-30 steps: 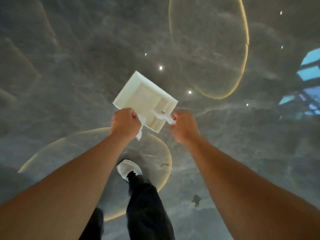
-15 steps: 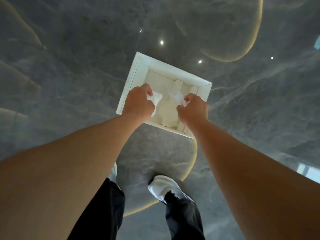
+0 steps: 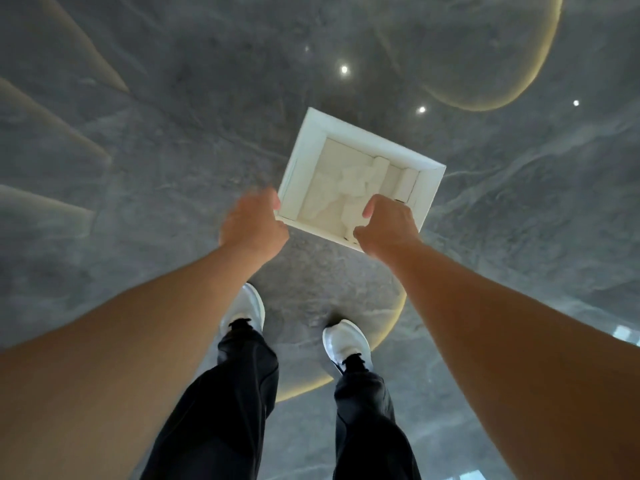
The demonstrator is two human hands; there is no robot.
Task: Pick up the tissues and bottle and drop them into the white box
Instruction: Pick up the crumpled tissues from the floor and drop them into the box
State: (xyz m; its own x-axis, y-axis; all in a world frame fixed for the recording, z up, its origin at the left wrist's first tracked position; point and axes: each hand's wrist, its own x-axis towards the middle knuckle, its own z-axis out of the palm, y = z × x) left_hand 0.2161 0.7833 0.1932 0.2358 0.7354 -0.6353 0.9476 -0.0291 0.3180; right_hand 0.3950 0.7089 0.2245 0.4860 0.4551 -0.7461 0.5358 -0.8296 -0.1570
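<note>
The white box (image 3: 298,170) lies open on the grey floor in front of my feet. Crumpled white tissues (image 3: 331,195) rest inside it, on its pale inner tray. My left hand (image 3: 252,227) is blurred at the box's near left corner, outside the rim, with nothing visible in it. My right hand (image 3: 388,226) hovers over the near right edge, thumb and fingers spread in a loose curve. Its fingertips are right beside the end of a tissue, but it grips nothing. No bottle is in view.
The floor is glossy grey marble with gold curved inlays (image 3: 519,88) and reflected ceiling lights. My two white shoes (image 3: 347,345) and black trousers stand just below the box. Pale stripes cross the floor at far left.
Both hands held tissues above the box half a second ago. Now the tissues lie inside it, my left hand has drawn back off the box, and my right hand has released.
</note>
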